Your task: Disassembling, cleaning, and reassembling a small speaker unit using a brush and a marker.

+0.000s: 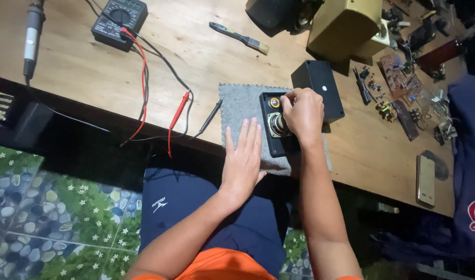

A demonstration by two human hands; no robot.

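Two hands work at the near edge of the wooden counter [144, 67]. On it lies a grey felt mat [237, 109], and on the mat a black speaker panel [271, 148] rests flat, its long axis running away from the person. The left hand [242, 155] lies released, fingers straight and together, palm down on the mat just beside the panel. The right hand [302, 111] is curled over the panel's far end, fingertips at a small gold-ringed part; what it pinches is hidden. A black box [318, 85] sits just behind. A multimeter [118, 21] with red and black probes lies well to the left, a phone [425, 179] to the right.
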